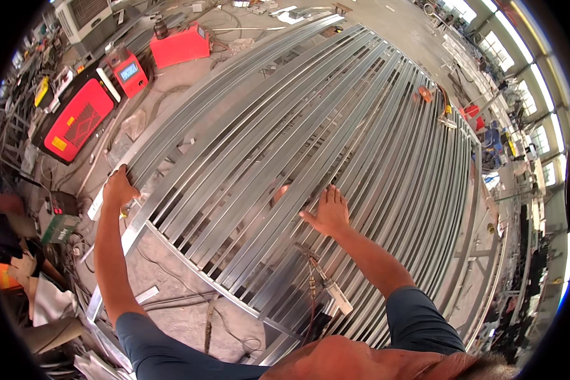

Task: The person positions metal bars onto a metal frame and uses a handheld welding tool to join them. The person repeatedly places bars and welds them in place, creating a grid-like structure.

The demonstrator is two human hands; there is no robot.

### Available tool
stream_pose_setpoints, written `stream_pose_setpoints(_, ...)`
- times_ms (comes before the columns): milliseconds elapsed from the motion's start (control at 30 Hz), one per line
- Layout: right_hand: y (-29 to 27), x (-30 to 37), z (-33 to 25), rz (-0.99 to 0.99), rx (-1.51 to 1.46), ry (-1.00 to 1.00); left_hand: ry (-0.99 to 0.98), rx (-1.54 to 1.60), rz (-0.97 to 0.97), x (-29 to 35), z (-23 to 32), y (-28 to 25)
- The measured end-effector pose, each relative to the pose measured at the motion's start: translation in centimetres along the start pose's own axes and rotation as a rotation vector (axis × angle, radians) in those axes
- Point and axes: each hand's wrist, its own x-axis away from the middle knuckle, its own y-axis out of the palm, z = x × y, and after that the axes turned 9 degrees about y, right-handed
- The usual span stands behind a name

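right hand (330, 212) on slats (240, 158) near tool (339, 297)

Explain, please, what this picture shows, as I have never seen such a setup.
These are a person's two bare hands, seen from above by a wide fisheye camera worn on the head, so straight edges look curved. A broad layer of long, silver-grey metal strips fills the middle. The right hand lies palm-down on them, holding nothing visible. The left hand is at the near end of long grey metal bars; its grip is unclear. A pale, block-shaped handheld tool lies nearer the wearer.
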Motion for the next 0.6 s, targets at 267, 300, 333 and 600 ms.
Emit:
stream_pose_setpoints(267,-0.1,0.5,1.1,0.023,-0.072,-0.004,0.182,-0.03,0.103,11.6,11.8,-4.9)
stream_pose_setpoints(300,-0.3,0.7,1.4,0.034,-0.074,-0.01,0.186,-0.036,0.098,13.0,12.9,-4.3)
stream_pose_setpoints(333,-0.6,0.5,1.4,0.05,-0.08,-0.022,0.185,-0.047,0.099,14.5,13.8,-4.1)
stream_pose_setpoints(600,-0.6,-1.2,0.9,-0.03,-0.306,-0.033,0.087,0.026,0.117,29.7,16.9,-2.3)
